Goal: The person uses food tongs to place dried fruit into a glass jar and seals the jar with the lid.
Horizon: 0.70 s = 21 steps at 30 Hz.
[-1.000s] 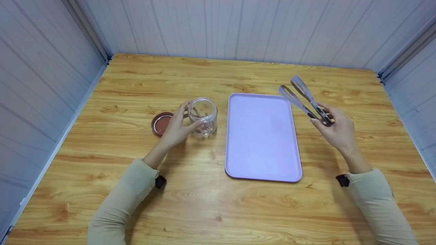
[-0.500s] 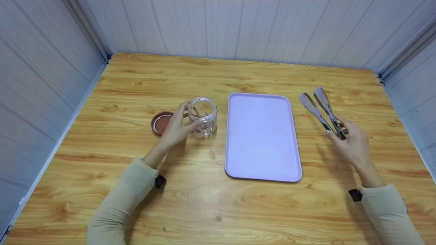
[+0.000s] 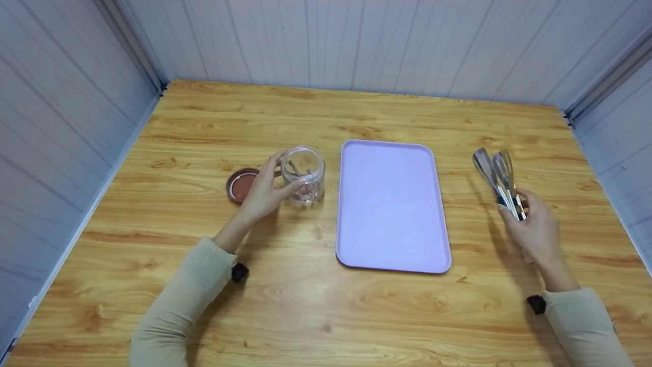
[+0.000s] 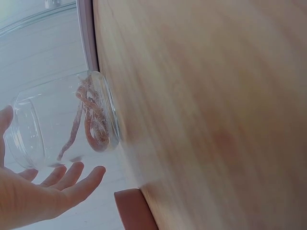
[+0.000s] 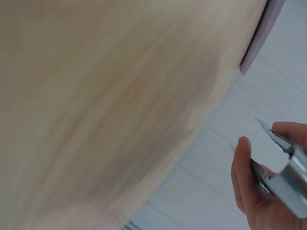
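My left hand (image 3: 262, 196) holds a clear, lidless jar (image 3: 311, 188) that stands upright on the table, thumb on the near side and fingers round the far side. Several brown, twisted strips (image 4: 96, 120) lie at the jar's bottom in the left wrist view; their kind is unclear. To the right, my right hand (image 3: 537, 232) grips metal tongs (image 3: 489, 171) near their hinged end, between thumb and fingers. The tongs' tips point away from me, slightly apart, with nothing between them. In the right wrist view, the tongs (image 5: 292, 179) partly hide the palm.
A light purple tray (image 3: 392, 204) lies between the jar and the tongs. Left of the jar, a brown lid (image 3: 242, 186) rests with its inside up, partly covered by my left hand. Pale panel walls (image 3: 331, 46) enclose the wooden table (image 3: 326, 311) at the back and sides.
My right hand has moved right and toward me with the tongs, away from the tray's far corner. The tongs' arms have come closer together. My left hand and the jar stay put.
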Each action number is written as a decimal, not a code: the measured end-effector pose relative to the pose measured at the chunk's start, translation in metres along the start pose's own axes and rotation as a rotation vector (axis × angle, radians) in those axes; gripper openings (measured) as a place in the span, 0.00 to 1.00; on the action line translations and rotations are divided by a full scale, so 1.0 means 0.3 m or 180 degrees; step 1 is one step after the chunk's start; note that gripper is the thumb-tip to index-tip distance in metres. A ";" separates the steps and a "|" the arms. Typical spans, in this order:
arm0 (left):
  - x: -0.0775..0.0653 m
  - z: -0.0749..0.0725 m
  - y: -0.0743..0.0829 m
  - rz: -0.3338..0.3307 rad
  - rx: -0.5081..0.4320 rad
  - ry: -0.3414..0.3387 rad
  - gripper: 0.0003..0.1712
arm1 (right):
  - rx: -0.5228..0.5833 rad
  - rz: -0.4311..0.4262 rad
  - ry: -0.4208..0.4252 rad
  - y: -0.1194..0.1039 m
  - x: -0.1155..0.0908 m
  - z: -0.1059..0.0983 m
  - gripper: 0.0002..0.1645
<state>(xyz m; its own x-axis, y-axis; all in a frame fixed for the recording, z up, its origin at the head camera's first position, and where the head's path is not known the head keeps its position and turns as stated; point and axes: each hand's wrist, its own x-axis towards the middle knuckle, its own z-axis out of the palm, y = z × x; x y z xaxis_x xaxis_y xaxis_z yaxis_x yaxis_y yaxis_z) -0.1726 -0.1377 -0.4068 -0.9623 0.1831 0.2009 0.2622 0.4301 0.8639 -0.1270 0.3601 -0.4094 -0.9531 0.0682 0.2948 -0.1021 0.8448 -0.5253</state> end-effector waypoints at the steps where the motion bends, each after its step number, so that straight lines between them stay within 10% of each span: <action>1: 0.000 0.000 0.000 0.0003 0.0001 0.0002 0.43 | -0.0019 0.0004 -0.0014 0.002 0.000 0.000 0.30; 21: 0.002 0.002 -0.009 0.0091 -0.0059 0.0001 0.42 | -0.0393 -0.0119 -0.0336 0.025 -0.002 0.004 0.30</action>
<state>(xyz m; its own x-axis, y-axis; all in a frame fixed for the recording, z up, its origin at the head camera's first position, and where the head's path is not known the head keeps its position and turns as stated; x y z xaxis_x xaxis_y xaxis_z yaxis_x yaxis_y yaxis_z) -0.1739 -0.1381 -0.4091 -0.9545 0.1947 0.2257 0.2881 0.4083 0.8662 -0.1275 0.3657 -0.4145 -0.9746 -0.0151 0.2235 -0.1084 0.9049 -0.4116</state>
